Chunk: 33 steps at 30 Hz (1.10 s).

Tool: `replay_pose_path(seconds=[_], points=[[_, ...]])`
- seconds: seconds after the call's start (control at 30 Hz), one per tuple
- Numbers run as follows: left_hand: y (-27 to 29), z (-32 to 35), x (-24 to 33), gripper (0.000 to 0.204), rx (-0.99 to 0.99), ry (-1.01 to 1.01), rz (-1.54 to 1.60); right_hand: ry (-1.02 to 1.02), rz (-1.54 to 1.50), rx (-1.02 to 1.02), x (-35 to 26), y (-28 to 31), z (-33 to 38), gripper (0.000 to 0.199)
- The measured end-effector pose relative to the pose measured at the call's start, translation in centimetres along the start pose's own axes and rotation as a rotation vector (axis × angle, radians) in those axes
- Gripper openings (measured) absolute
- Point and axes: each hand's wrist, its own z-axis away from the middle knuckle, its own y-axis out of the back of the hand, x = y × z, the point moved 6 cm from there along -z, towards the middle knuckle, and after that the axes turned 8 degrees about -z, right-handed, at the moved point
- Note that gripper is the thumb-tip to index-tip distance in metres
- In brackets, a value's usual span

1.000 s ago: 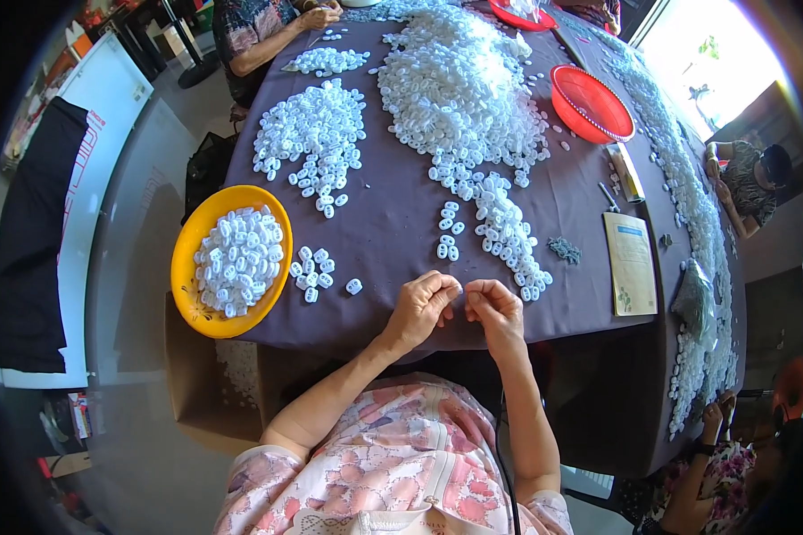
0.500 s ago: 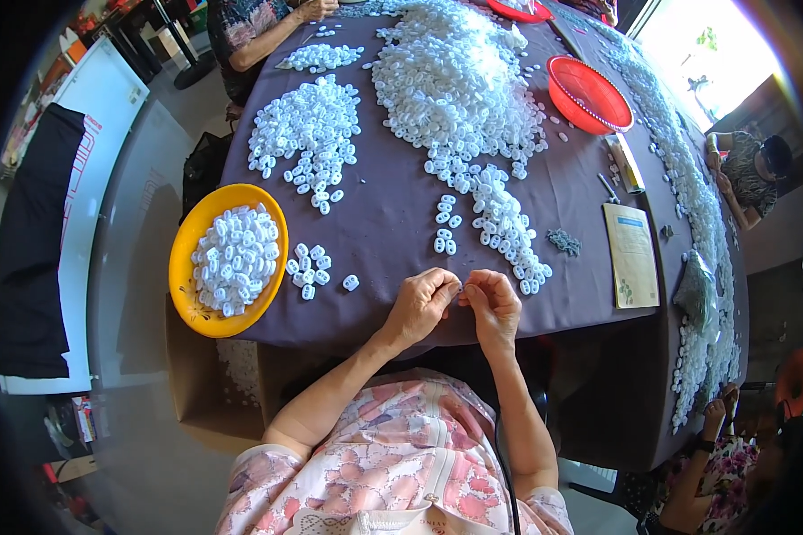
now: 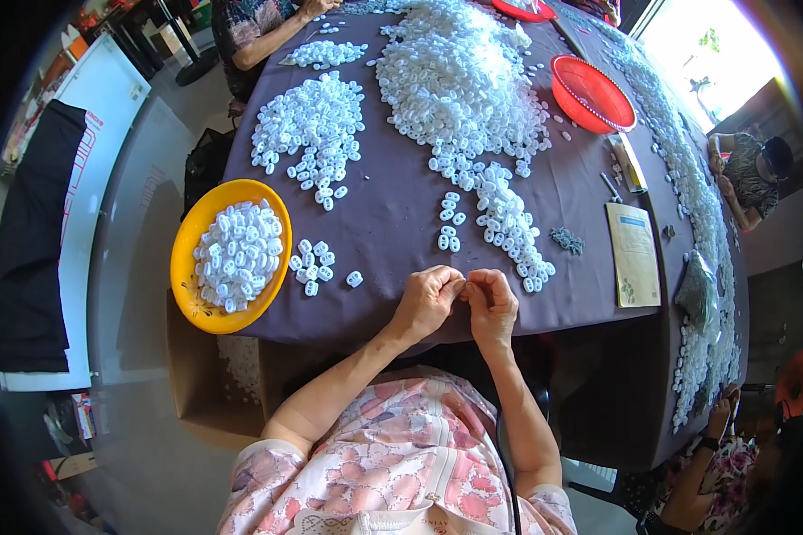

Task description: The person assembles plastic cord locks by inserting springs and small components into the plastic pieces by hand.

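Note:
My left hand [image 3: 426, 299] and my right hand [image 3: 492, 303] meet above the front edge of the dark-clothed table [image 3: 384, 241]. Both pinch with thumb and forefinger, the fingertips nearly touching. Whatever sits between them is too small and covered to make out. Just beyond lie a few small white oval plastic pieces [image 3: 449, 221] with two dark openings each. A trail of similar pieces [image 3: 506, 218] runs back to a large white heap [image 3: 459, 80]. Left of my hands are a small cluster [image 3: 310, 266] and one single piece [image 3: 354, 279]. A small grey-green pile of tiny parts [image 3: 567, 241] lies to the right.
A yellow bowl [image 3: 186, 294] of white pieces stands at the table's left edge, above a cardboard box [image 3: 192, 392]. Another white pile [image 3: 308, 129] lies behind. Rightward are a red basket [image 3: 589, 98], a tan booklet [image 3: 633, 259] and a clear bag [image 3: 698, 294]. Other people sit around.
My hands keep pinching together, the fingertips drawn slightly closer. The whole view has shifted a little; the piles and bowl look unchanged.

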Motion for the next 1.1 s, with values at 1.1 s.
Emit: replay_pose_path(seconds=[1.1], points=[[0.5,0.6,-2.2,0.011,0.017,0.284,0.436,0.170,0.506,-0.190,-1.3,-0.6,-6.0,0.014]])
